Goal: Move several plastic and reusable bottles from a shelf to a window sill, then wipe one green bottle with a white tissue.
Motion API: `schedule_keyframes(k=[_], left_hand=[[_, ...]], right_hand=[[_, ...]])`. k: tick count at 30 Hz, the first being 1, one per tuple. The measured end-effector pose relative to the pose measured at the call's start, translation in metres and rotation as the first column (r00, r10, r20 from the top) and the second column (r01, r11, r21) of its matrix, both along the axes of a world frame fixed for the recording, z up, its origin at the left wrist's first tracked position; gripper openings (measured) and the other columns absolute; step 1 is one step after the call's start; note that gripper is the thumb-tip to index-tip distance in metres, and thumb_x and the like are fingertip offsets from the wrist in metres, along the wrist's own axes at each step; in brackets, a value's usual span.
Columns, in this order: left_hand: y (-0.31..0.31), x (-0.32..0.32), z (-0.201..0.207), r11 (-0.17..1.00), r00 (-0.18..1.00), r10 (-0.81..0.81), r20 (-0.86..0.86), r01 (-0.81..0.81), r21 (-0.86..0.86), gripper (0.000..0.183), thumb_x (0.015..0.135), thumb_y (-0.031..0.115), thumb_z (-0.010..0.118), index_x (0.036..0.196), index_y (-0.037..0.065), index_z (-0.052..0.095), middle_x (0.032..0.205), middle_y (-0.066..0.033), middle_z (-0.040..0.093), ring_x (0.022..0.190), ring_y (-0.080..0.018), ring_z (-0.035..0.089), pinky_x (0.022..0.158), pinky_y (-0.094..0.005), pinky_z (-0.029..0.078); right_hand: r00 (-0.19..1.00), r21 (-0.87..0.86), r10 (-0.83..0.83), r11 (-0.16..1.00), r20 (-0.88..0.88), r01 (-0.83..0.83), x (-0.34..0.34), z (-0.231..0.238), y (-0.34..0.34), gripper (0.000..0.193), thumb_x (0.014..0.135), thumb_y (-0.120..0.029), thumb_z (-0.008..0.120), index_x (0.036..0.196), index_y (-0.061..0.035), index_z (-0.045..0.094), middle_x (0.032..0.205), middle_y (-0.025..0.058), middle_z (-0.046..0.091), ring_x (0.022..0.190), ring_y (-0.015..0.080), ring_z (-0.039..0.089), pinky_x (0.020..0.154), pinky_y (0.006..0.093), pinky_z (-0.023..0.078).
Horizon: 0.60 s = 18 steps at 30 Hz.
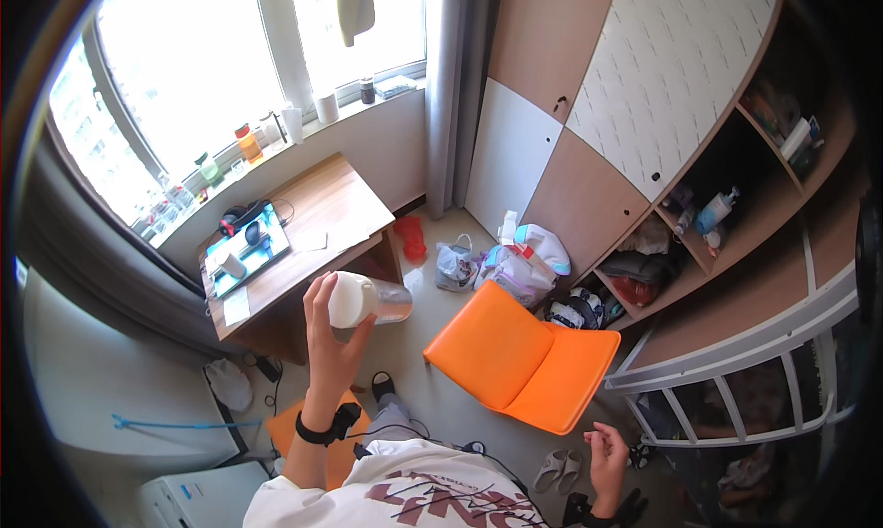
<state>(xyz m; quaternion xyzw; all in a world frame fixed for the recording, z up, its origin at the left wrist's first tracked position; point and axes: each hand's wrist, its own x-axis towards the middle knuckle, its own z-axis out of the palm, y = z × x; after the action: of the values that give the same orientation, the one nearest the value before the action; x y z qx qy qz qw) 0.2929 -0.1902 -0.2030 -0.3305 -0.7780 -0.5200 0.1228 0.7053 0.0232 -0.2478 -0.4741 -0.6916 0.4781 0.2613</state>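
Observation:
My left hand (331, 339) is raised in front of me and grips a clear plastic bottle with a white lid end (368, 300), held on its side. A black band sits on that wrist. My right hand (609, 459) hangs low at the lower right, fingers loosely curled, holding nothing, just above a pair of grey slippers (561, 468) on the floor. An orange folding floor chair (520, 355) lies open on the floor between the two hands.
A wooden desk (322, 211) under the window carries a tablet (250, 243) and headphones. Bottles and cups line the sill. Bags and clothes (515, 257) are piled by the wardrobe (589, 96). Open shelves (736, 206) and a white bed rail (736, 381) stand right.

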Motion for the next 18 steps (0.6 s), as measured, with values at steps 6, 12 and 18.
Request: schedule_keyframes(k=[6, 12, 18], left_hand=[[-0.045, -0.123, -0.019, 0.996, 0.996, 0.056, 0.071, -0.061, 0.071, 0.074, 0.078, 0.004, 0.079, 0.143, 0.008, 0.044, 0.142, -0.0181, 0.046, 0.128, -0.0357, 0.051, 0.105, -0.0435, 0.044], [-0.094, -0.21, -0.041, 0.995, 0.984, 0.046, 0.17, -0.062, 0.084, 0.074, 0.078, 0.007, 0.08, 0.142, 0.004, 0.044, 0.14, -0.0202, 0.048, 0.126, -0.0367, 0.051, 0.106, -0.043, 0.043], [-0.132, -0.244, -0.048, 0.983, 0.971, 0.104, 0.217, -0.134, 0.129, 0.074, 0.077, 0.007, 0.081, 0.142, 0.004, 0.044, 0.141, -0.0195, 0.048, 0.127, -0.035, 0.051, 0.106, -0.0421, 0.042]], right_hand=[[0.989, -0.015, 0.138, 0.99, 0.047, -0.138, -0.148, 0.077, -0.027, 0.022, 0.094, -0.003, 0.062, 0.113, 0.0071, 0.064, 0.095, 0.0135, 0.073, 0.089, 0.0171, 0.07, 0.082, 0.0292, 0.055], [0.921, 0.271, 0.305, 0.89, 0.244, -0.367, -0.251, 0.185, -0.046, 0.028, 0.098, -0.011, 0.06, 0.121, 0.0044, 0.06, 0.101, 0.0119, 0.068, 0.094, 0.0186, 0.066, 0.09, 0.0335, 0.051], [0.929, 0.543, 0.27, 0.754, 0.255, -0.368, -0.302, 0.267, -0.054, 0.04, 0.101, -0.03, 0.058, 0.127, 0.0004, 0.056, 0.103, 0.0114, 0.063, 0.094, 0.0191, 0.062, 0.091, 0.0338, 0.048]])
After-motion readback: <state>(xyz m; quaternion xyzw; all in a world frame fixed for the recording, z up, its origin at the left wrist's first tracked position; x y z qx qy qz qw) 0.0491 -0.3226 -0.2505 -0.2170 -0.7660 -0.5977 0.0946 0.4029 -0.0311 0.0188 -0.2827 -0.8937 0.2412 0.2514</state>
